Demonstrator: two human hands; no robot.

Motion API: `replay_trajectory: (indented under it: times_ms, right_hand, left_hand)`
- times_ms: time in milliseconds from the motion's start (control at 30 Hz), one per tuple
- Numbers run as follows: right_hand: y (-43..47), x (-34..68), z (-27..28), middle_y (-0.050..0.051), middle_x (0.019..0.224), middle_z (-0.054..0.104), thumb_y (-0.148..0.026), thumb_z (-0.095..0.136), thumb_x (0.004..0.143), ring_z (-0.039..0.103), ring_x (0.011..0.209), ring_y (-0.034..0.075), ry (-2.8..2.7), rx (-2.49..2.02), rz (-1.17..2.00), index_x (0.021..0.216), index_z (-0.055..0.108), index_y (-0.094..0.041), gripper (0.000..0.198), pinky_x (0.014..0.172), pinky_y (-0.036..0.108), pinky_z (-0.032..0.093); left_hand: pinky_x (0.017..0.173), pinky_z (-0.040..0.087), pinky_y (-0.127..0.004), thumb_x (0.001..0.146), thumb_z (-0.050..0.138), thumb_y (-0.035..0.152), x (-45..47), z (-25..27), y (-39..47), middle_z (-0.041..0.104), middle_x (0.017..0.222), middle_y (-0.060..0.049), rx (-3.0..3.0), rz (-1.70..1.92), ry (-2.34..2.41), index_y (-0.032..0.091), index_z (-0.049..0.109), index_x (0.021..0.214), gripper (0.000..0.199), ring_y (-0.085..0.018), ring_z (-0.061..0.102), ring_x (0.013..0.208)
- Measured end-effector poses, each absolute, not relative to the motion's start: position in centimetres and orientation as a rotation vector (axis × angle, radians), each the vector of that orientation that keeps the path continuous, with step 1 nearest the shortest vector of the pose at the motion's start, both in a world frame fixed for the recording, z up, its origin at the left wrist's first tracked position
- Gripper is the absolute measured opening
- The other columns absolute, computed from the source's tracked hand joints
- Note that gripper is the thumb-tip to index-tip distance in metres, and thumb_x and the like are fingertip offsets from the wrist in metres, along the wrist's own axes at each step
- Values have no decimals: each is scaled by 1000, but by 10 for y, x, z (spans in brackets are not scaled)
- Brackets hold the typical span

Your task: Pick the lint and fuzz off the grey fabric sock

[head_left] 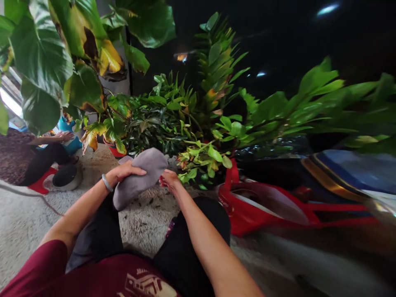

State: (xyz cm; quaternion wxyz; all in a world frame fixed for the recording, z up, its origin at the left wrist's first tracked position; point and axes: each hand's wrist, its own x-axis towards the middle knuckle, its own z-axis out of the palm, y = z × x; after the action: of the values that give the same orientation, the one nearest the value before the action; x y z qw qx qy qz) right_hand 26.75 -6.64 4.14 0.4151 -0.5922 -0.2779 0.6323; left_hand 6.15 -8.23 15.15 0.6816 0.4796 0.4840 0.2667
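Observation:
In front of my knees I hold a flat grey, soft-looking insole (140, 177) with rounded ends and a narrower middle. My left hand (125, 171), a pale bangle at its wrist, grips the lower edge. Its thumb lies on top, and the other fingers are hidden underneath. At the insole's upper right edge, my right hand (169, 180) has its fingers curled and pressed to the rim. What the right fingertips do behind the edge is partly hidden.
Leafy plants (161, 107) stand right ahead, one in a red pot (114, 149). A red bag (247, 214) gapes at my right. To the left, another person (18, 156) sits near a dark basin (66, 176); a cable (46, 202) crosses the rough floor (24, 231).

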Motion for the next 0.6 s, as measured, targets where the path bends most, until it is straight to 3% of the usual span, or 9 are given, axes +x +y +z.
replay_trajectory:
  times_ms: [200, 433, 600]
  right_hand:
    - [-73, 269, 51, -6, 52, 57, -21, 71, 72, 49, 40, 8, -707, -1426, 1606, 74, 61, -21, 11, 39, 18, 39]
    - [-72, 270, 44, -8, 42, 49, -21, 68, 76, 46, 37, 11, -642, -1528, 1569, 70, 54, -23, 16, 36, 20, 37]
    - [-79, 271, 50, -5, 50, 58, -20, 72, 76, 49, 39, 9, -674, -1475, 1627, 75, 60, -20, 12, 37, 17, 37]
  left_hand:
    - [80, 57, -36, 58, 91, 34, 113, 179, -45, 79, 92, -8, 975, 1020, 949, 14, 77, 100, 49, -23, 71, 80]
    - [71, 56, -35, 54, 92, 28, 88, 132, -78, 79, 84, -9, 1129, 516, 1155, 14, 80, 85, 35, -25, 70, 74]
    - [76, 57, -36, 53, 93, 30, 62, 163, -75, 79, 90, -10, 1087, 743, 1044, 13, 79, 98, 50, -25, 72, 77]
